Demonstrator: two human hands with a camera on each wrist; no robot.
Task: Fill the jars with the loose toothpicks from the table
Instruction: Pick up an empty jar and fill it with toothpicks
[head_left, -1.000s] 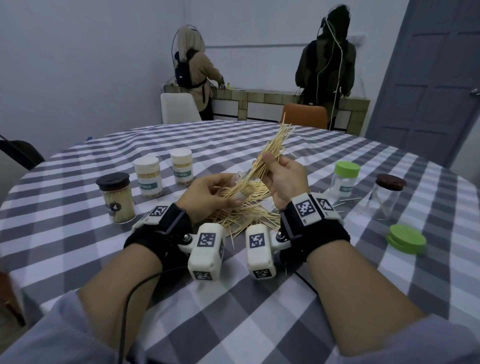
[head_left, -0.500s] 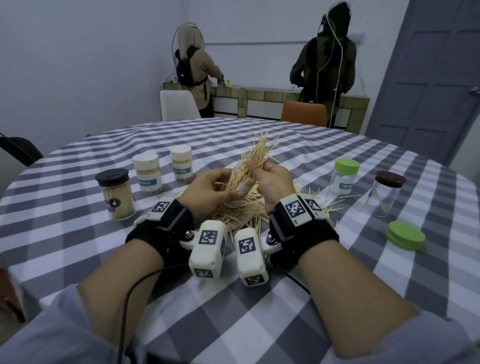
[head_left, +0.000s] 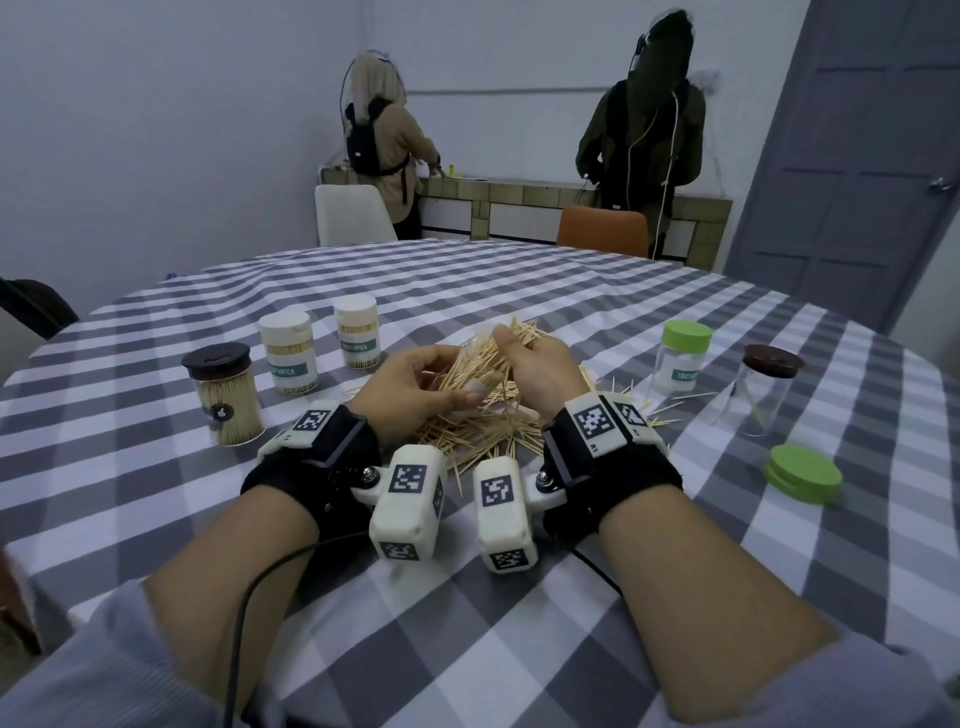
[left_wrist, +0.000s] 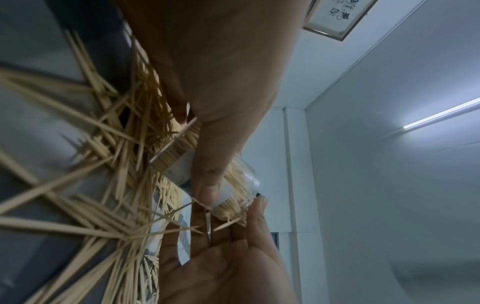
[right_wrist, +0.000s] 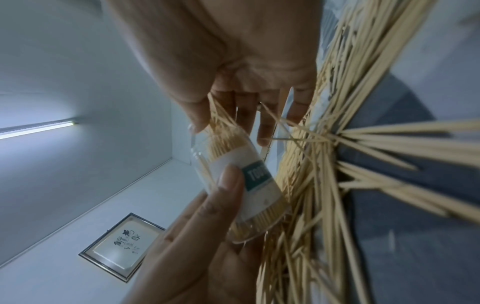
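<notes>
Above the pile (head_left: 467, 436) of loose toothpicks at the table's (head_left: 519, 291) near middle, my left hand (head_left: 410, 387) grips a clear cylindrical jar (right_wrist: 233, 181), thumb pressed on its white paper label. Jar tilted, smooth-walled, partly packed with thin pale wooden sticks; open mouth facing my right hand (head_left: 540, 371). Right hand: thumb and fingers pinch a splayed bundle (head_left: 488, 358) of toothpicks whose lower ends enter the jar's mouth. Pile: slender, pointed sticks lying crisscross on grey-and-white checked cloth, directly beneath both hands. Left of the hands, three filled jars stand upright: one with a dark round lid (head_left: 226, 395), two with white caps (head_left: 288, 351) (head_left: 357, 332). Right: a green-capped jar (head_left: 680, 358) and a brown-lidded glass jar (head_left: 761, 389), nearly empty; nearer, flat green lids (head_left: 802, 473) lie stacked.
</notes>
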